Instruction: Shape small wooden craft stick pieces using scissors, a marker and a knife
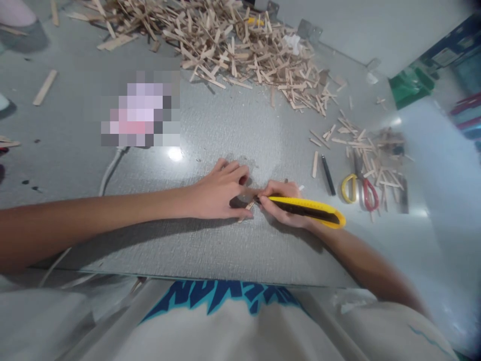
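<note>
My right hand is closed round a yellow and black box cutter, its blade end pointing left toward my other hand. A small wooden stick lies on the table near the blade. My left hand rests on the table, with its thumb at the stick and its fingers bent. Shadow and the thumb partly hide the stick, and the blade tip is hard to make out.
Many loose wooden sticks are heaped at the back. To the right lie a smaller stick pile, a black pen-like tool and scissors with yellow and red handles. A blurred-out pinkish device with a white cable lies at left.
</note>
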The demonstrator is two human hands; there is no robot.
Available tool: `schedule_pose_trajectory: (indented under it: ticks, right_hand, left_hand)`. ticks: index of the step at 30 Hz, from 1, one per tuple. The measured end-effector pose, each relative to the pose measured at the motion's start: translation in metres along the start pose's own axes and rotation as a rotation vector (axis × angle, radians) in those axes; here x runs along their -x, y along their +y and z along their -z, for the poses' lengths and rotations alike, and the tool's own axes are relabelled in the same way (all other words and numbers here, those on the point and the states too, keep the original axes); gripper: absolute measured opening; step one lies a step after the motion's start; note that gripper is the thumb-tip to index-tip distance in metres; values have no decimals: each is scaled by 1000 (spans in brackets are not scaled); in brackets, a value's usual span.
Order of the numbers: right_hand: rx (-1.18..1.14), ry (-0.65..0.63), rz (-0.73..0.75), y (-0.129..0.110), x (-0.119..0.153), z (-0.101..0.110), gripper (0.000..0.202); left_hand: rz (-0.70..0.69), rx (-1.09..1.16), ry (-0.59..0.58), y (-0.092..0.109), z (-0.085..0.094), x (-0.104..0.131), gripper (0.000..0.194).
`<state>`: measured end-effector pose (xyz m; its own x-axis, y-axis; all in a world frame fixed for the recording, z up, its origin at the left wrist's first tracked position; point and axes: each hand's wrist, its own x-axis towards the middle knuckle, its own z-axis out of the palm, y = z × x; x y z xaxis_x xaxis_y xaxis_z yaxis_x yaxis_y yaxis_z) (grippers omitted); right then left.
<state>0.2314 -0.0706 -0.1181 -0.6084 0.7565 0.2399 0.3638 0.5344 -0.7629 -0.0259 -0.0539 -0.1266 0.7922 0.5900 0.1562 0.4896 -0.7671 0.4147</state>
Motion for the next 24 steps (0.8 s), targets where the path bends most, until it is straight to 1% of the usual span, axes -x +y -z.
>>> schedule_pose_trajectory:
  ticks: [4, 12, 16, 20, 24]
  right_hand:
    - [-13, 4, 4, 0, 0, -1, 26]
    - [-40, 2, 3, 0, 0, -2, 26]
    - [-31, 3, 28, 0, 2, -3, 24]
    - [1, -39, 36, -1, 2, -3, 26]
    - [4, -50, 47, -1, 0, -2, 26]
  left_hand:
    - [-10, -15, -18, 1, 1, -1, 44]
    - [-23, 12, -3, -2, 0, -1, 41]
    - [-29, 22, 15, -4, -2, -1, 41]
    - [-9, 61, -12, -4, 1, -2, 41]
    - [2, 59, -31, -2, 5, -3, 35]
